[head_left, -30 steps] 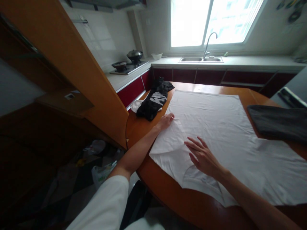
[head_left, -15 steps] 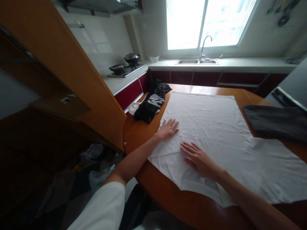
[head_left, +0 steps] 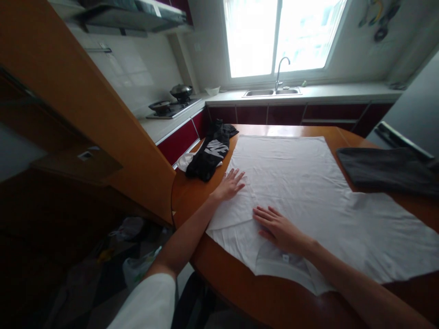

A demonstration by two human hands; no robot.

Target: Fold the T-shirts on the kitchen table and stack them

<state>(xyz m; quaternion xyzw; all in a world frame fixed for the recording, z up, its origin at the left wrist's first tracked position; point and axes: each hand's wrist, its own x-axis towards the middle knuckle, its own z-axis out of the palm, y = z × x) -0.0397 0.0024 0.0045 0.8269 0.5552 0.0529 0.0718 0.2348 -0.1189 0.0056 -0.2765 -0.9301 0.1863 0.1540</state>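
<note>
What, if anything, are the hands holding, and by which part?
Nothing is held: the left hand and right hand lie open, palms down, on the white shirt.

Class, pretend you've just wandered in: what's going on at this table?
A person has both hands spread on a white T-shirt laid out on a wooden table. The left hand rests near its left edge, the right hand near the neckline. One sleeve extends rightward. A black garment with pale lettering lies to the left, dark grey cloth to the right.

Head cam, fwd/down over tbl (head_left: 240, 288)
</note>
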